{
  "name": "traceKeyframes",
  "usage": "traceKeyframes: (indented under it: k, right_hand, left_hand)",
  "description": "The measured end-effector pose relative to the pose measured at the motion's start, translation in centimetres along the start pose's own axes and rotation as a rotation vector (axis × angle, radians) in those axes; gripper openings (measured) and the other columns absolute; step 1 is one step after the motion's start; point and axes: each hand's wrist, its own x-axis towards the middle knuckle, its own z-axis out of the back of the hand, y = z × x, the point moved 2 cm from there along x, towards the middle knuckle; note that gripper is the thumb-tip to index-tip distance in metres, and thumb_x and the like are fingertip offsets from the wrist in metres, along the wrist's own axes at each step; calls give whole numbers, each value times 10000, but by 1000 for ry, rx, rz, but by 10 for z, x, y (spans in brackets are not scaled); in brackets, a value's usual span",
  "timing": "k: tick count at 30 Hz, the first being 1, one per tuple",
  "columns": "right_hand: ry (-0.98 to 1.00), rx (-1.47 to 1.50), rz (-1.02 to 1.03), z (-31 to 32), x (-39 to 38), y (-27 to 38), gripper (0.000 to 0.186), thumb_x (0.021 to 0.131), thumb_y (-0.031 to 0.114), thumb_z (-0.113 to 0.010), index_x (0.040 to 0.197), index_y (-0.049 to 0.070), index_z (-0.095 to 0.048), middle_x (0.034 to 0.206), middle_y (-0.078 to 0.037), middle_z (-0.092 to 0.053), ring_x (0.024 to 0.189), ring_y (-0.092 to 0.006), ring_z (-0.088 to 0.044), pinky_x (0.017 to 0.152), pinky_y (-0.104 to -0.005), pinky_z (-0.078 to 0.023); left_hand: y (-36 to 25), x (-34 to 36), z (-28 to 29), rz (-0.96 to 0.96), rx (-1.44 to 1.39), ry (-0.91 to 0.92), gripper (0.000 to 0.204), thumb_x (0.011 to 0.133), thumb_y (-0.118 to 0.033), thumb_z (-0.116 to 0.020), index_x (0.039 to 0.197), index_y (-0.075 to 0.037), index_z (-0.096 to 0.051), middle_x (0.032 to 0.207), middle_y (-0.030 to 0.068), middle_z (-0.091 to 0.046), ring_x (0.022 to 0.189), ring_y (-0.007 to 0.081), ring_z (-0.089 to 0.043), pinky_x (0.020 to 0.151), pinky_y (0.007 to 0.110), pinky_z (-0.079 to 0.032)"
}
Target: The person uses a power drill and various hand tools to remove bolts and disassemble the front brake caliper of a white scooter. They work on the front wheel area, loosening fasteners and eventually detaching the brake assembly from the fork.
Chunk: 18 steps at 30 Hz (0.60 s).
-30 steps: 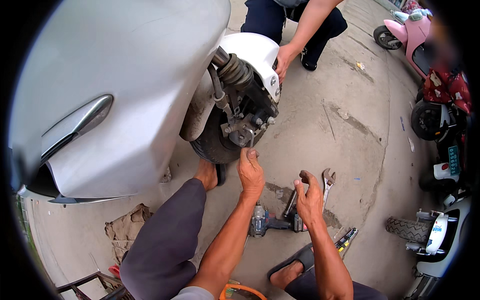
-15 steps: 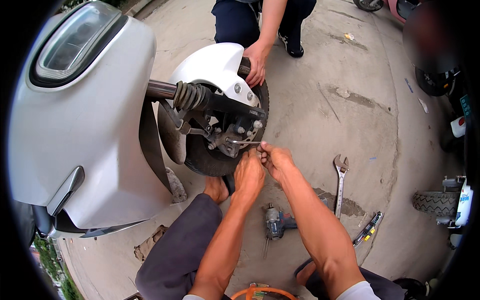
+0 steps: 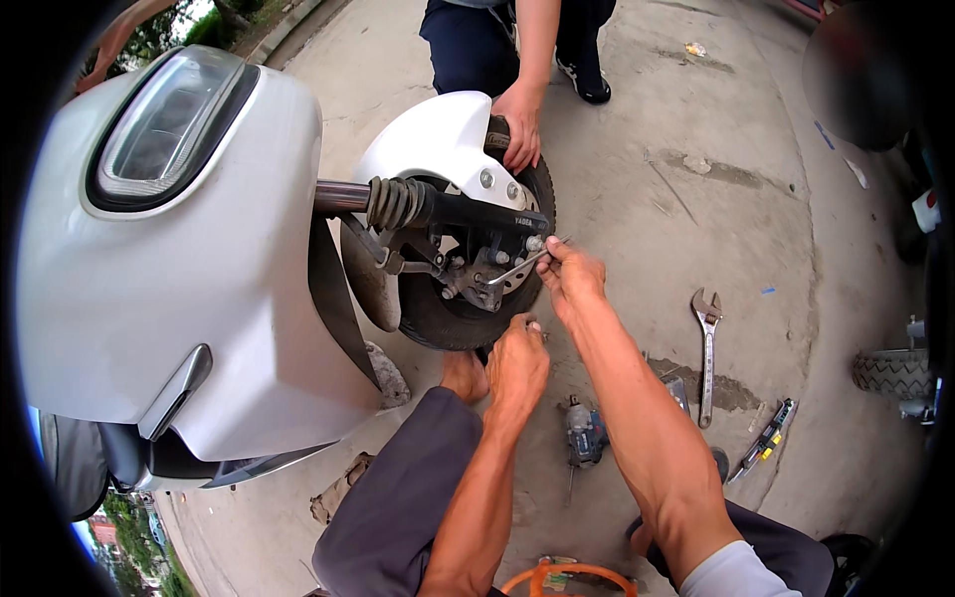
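Observation:
In my right hand is a thin metal hex key, gripped between thumb and fingers near one end. It slants down to the left, its other end at the brake caliper of the scooter's front wheel. My left hand is closed just below the tire, fingers curled; what they hold, if anything, I cannot make out. Above the caliper runs the black fork leg, under a white fender. A co-worker's hand rests on the tire's far side.
The white scooter body fills the left. On the concrete to the right lie an adjustable wrench and a slim tool with yellow parts. A power driver lies between my arms, and an orange-rimmed container stands at the lower edge.
My right hand has moved upward with the hex key, which has swung from nearly level to slanting. My left hand now sits lower, apart from the right. The whole view has shifted.

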Motion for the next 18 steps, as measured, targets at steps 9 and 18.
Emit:
traceKeyframes:
  k: [9,18]
  right_hand:
    - [-199,157,254,-18,-40,-14,191,979,35,-445,863,-8,-591,683,-70,-567,572,-159,-548,493,-301,-460]
    - [-90,-278,78,-42,-105,-9,213,1001,237,-546,964,30,-573,808,-90,-609,634,-181,-578,476,-321,-489]
  left_hand:
    - [-34,-15,51,-90,528,747,332,971,-218,-526,1047,50,-708,1069,261,-704,1044,433,-672,889,496,-535]
    - [-57,-96,189,-430,792,596,277,981,-236,-528,1054,-17,-680,912,239,-704,900,425,-680,793,519,-509]
